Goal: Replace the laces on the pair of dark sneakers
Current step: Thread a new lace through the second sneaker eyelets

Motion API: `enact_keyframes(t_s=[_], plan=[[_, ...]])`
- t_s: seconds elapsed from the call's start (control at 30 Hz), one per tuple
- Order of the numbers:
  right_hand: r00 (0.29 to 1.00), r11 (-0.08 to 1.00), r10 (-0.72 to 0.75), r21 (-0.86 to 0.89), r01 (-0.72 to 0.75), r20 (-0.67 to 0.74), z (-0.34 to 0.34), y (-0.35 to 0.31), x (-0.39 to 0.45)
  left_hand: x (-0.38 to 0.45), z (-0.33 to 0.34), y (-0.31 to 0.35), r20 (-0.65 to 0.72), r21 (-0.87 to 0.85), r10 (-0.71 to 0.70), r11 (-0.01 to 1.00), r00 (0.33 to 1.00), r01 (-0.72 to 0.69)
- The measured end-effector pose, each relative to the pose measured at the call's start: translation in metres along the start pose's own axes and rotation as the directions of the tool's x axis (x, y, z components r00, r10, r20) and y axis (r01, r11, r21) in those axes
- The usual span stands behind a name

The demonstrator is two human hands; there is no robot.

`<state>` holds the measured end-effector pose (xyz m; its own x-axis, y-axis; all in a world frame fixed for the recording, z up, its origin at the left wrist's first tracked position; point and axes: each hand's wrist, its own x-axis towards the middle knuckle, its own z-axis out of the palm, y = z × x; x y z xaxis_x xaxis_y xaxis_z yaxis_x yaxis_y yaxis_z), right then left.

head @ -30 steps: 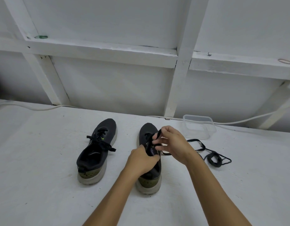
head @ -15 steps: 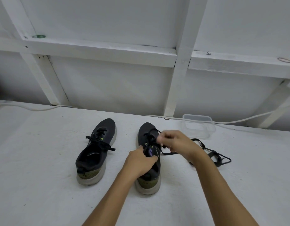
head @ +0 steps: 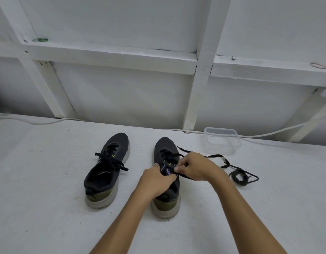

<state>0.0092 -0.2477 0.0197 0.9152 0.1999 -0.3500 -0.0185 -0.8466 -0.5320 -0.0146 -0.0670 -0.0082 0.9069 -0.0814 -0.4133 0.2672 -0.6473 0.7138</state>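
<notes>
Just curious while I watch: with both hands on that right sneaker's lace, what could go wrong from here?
Possibly these:
1. The right hand pinches a black lace whose slack trails toward a coiled lace bundle; the two might tangle.
2. The left hand covers part of the right sneaker, so an eyelet could be missed.
3. A hard tug might slide the sneaker across the white surface.

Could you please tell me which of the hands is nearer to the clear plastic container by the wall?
Right. The right hand pinches a black lace over the right-side dark sneaker, just below-left of the clear plastic container. The left hand sits farther left, on that sneaker.
</notes>
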Motion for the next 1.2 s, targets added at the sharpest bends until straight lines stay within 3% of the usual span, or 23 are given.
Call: enact_keyframes(t_s=[0.07, 0.13, 0.17, 0.23, 0.3, 0.33, 0.4, 0.43, 0.47, 0.5, 0.53, 0.6, 0.63, 0.67, 0.83, 0.97, 1.03, 1.13, 1.2], plan=[[0.998, 0.995, -0.052, 0.09, 0.048, 0.042, -0.008, 0.0, -0.005, 0.0, 0.0, 0.0, 0.005, 0.01, 0.001, 1.0, 1.0, -0.001], [0.991, 0.9, -0.135, 0.415, 0.131, -0.021, -0.017, -0.005, -0.013, 0.001, 0.0, 0.0, 0.009, 0.021, 0.004, 1.0, 1.0, -0.005], [0.983, 0.784, -0.164, 0.594, 0.183, -0.087, -0.022, -0.007, -0.016, 0.001, 0.0, 0.0, 0.008, 0.022, 0.006, 1.0, 1.0, -0.007], [0.96, 0.44, -0.165, 0.855, 0.277, -0.226, -0.035, -0.01, -0.019, 0.001, 0.0, 0.0, 0.008, 0.024, 0.011, 1.0, 1.0, -0.011], [0.947, 0.099, -0.062, 0.942, 0.32, -0.315, -0.047, -0.01, -0.022, 0.002, -0.001, -0.001, 0.012, 0.024, 0.013, 1.0, 1.0, -0.014], [0.939, -0.023, 0.01, 0.939, 0.343, -0.343, -0.052, -0.009, -0.023, 0.002, -0.001, -0.001, 0.012, 0.026, 0.013, 1.0, 1.0, -0.013], [0.921, -0.164, 0.12, 0.907, 0.388, -0.372, -0.058, -0.004, -0.025, 0.001, -0.001, -0.001, 0.012, 0.029, 0.011, 1.0, 1.0, -0.011], [0.914, -0.178, 0.153, 0.899, 0.401, -0.377, -0.059, -0.002, -0.025, 0.001, -0.001, 0.0, 0.01, 0.026, 0.011, 1.0, 1.0, -0.012], [0.908, -0.129, 0.179, 0.906, 0.403, -0.379, -0.06, 0.0, -0.025, 0.0, -0.001, 0.0, 0.007, 0.021, 0.01, 1.0, 1.0, -0.01], [0.901, 0.003, 0.208, 0.922, 0.388, -0.38, -0.06, 0.0, -0.024, 0.0, -0.001, 0.001, 0.004, 0.019, 0.006, 1.0, 1.0, -0.006], [0.89, 0.229, 0.237, 0.913, 0.338, -0.389, -0.058, 0.0, -0.023, -0.001, -0.001, 0.001, -0.002, 0.021, 0.003, 1.0, 1.0, -0.003], [0.887, 0.706, 0.23, 0.696, 0.131, -0.4, -0.048, 0.001, -0.022, -0.002, -0.002, 0.001, -0.005, 0.025, 0.002, 1.0, 1.0, -0.002], [0.901, 0.833, 0.202, 0.552, 0.048, -0.383, -0.04, 0.003, -0.02, -0.002, -0.002, 0.001, -0.004, 0.023, 0.001, 1.0, 1.0, -0.001], [0.922, 0.89, 0.163, 0.455, 0.016, -0.351, -0.031, 0.004, -0.018, -0.002, -0.002, 0.001, -0.002, 0.024, -0.002, 1.0, 1.0, 0.002], [0.965, 0.98, -0.094, 0.149, 0.134, -0.246, 0.013, -0.002, -0.003, -0.002, -0.002, 0.002, -0.004, 0.024, -0.009, 1.0, 1.0, 0.009], [0.975, 0.989, -0.091, 0.092, 0.112, -0.201, 0.026, -0.007, 0.002, -0.004, -0.002, 0.003, -0.012, 0.035, -0.016, 0.999, 1.0, 0.016], [0.981, 0.96, -0.097, 0.244, 0.136, -0.166, 0.022, -0.009, 0.001, -0.004, -0.003, 0.005, -0.004, 0.044, -0.01, 0.999, 1.0, 0.011], [0.976, 0.787, -0.058, 0.592, 0.173, -0.208, 0.004, -0.008, -0.008, -0.003, -0.003, 0.005, 0.008, 0.038, -0.011, 0.999, 1.0, 0.01], [0.979, 0.754, -0.047, 0.635, 0.166, -0.2, -0.002, -0.006, -0.012, -0.003, -0.003, 0.004, 0.009, 0.034, -0.011, 0.999, 1.0, 0.011]])
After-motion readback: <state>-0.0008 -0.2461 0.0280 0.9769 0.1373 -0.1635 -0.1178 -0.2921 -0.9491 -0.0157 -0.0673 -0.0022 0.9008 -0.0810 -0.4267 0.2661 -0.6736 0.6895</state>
